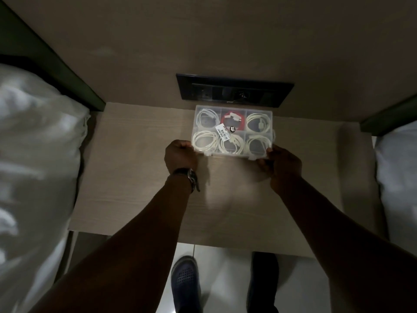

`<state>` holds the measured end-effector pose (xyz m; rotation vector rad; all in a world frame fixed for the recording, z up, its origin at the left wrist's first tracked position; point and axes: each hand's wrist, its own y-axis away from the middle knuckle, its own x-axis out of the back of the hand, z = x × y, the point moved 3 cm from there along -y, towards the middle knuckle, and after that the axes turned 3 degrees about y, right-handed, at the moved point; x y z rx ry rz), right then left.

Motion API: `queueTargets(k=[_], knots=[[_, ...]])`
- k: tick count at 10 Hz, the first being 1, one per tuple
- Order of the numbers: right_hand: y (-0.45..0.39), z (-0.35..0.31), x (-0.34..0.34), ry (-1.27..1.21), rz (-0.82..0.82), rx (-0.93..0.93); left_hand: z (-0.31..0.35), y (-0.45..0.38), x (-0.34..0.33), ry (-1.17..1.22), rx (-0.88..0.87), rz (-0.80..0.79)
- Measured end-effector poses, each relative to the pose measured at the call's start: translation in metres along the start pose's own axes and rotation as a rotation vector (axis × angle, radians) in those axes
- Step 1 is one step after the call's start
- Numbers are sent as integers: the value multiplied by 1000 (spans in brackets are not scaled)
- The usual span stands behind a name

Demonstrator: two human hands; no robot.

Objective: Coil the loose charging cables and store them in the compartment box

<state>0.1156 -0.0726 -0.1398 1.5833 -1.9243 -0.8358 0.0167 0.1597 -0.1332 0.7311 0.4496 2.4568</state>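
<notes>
A clear plastic compartment box (232, 107) lies on the wooden bedside table, its transparent lid down with a price sticker on top. Through the lid I see coiled white cables (258, 123) in several compartments and one red cable (233, 119) in the back middle compartment. My left hand (180, 157) is curled at the box's near left corner, touching its front edge. At the near right corner my right hand (281, 164) grips the box, fingers beside a front latch.
A black socket panel (234, 91) is set in the wall just behind the box. White bedding lies on the left (33, 154) and right (399, 177). The table's near edge (203, 240) runs above my shoes on the tiled floor.
</notes>
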Motion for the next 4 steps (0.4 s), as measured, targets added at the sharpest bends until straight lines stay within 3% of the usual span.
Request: queueTargets(k=[2, 3, 4], knots=[[-2, -8, 6, 235, -3, 142, 16, 17, 2, -181, -117, 31], [10, -35, 3, 605, 5, 296, 32, 23, 5, -270, -137, -13], [36, -69, 17, 794, 26, 431, 55, 49, 13, -287, -249, -59]])
